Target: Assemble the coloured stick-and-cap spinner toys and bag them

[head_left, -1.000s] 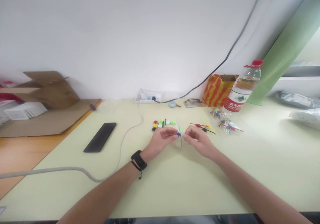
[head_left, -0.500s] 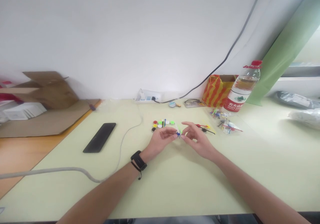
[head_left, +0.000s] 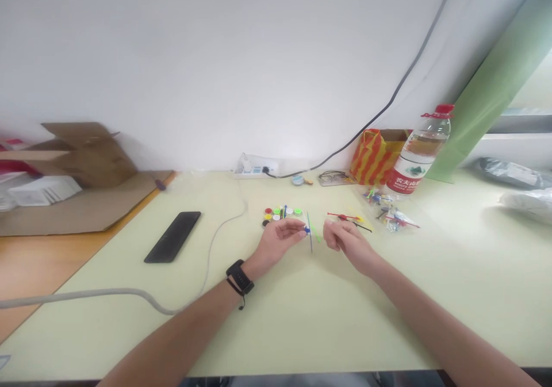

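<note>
Between the thumb and fingers of my left hand (head_left: 280, 242) is a small blue piece (head_left: 307, 230) with a thin rod. A green stick (head_left: 315, 229) shows just right of it. My right hand (head_left: 347, 243) has its fingers curled together, apart from the blue piece; whatever they may hold is hidden. Small coloured discs (head_left: 276, 211) lie behind my left hand. Beyond my right hand are red, yellow and black thin parts (head_left: 345, 217) on the table.
A black phone (head_left: 173, 237) and a grey cable (head_left: 209, 249) lie at the left. At the back stand a power strip (head_left: 254, 168), a striped bag (head_left: 371, 157) and a water bottle (head_left: 417, 157). Plastic bags of small parts (head_left: 394, 217) lie at the right.
My right hand has moved right, away from the blue piece, and its fingers have curled in. The blue piece stays in my left hand, and its long thin rod now shows.
</note>
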Motion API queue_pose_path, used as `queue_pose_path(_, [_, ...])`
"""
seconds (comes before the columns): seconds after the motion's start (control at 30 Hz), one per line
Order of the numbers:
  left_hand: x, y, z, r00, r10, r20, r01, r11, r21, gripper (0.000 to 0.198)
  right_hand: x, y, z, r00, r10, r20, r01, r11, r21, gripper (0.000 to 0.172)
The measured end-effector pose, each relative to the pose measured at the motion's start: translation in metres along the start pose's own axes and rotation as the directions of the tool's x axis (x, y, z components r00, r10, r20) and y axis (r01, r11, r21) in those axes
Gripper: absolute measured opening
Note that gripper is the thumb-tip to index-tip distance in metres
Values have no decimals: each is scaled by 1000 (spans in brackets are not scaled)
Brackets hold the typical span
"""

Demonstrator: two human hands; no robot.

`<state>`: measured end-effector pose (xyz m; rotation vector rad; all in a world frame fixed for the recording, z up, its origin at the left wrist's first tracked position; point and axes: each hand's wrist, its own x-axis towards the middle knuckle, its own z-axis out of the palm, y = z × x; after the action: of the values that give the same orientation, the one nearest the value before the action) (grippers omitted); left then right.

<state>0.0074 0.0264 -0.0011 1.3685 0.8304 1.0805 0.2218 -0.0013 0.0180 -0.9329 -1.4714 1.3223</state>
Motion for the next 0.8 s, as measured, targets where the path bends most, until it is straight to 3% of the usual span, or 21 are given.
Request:
queue_pose_path(0.1, [0,-1,0,1000,2,11,-2,1000,5,32,0,2,2,999,-33,-41,31,998,-51,35])
queue_pose_path(0.17, [0,-1,0,1000,6,20,-7,1000,7,31,1,5,3,996,-74,-46,69,993,-93,28])
queue_pose_path(0.5, [-1,0,0,998,16,61,-18,1000,25,32,1,13,4,991,-129,27,131,958,-253,24])
queue_pose_path(0.67, [-1,2,1,998,22,51,-24,999,34,31,-2,14,5,987,-156,-27,140,939,-313,59])
queue_pose_path(0.7, [-1,2,1,998,23,50,-25,999,35,31,-3,14,5,985,-168,-41,147,936,-319,59])
queue_pose_path(0.77, [-1,2,1,999,27,46,-28,999,36,30,-3,13,3,985,-170,-41,146,929,-340,34])
queue_pose_path(0.8, [-1,2,1,999,27,43,-29,999,36,30,-2,13,2,988,-149,-25,131,926,-354,32])
